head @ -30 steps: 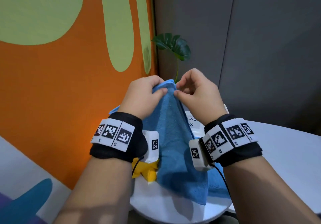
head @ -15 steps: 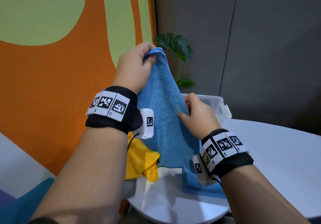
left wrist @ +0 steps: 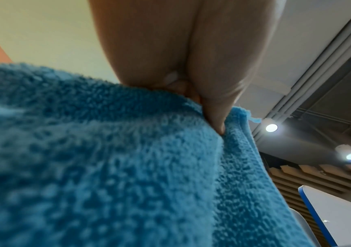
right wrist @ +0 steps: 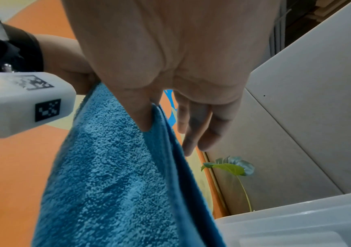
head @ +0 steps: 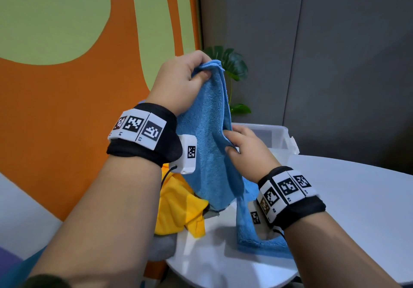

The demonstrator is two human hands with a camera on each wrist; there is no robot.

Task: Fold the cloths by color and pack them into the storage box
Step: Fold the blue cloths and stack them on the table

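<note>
The left hand (head: 178, 82) pinches the top corner of a blue cloth (head: 207, 144) between thumb and curled fingers and holds it up in the air. Lower down, the right hand (head: 248, 151) pinches the cloth's right edge with its thumb against the fingers. The cloth hangs doubled over the white table (head: 357, 198), its lower end apparently resting there. A yellow cloth (head: 178, 209) lies crumpled at the table's left edge. The clear storage box (head: 281, 138) stands just behind the right hand, near a plant (head: 234, 66).
</note>
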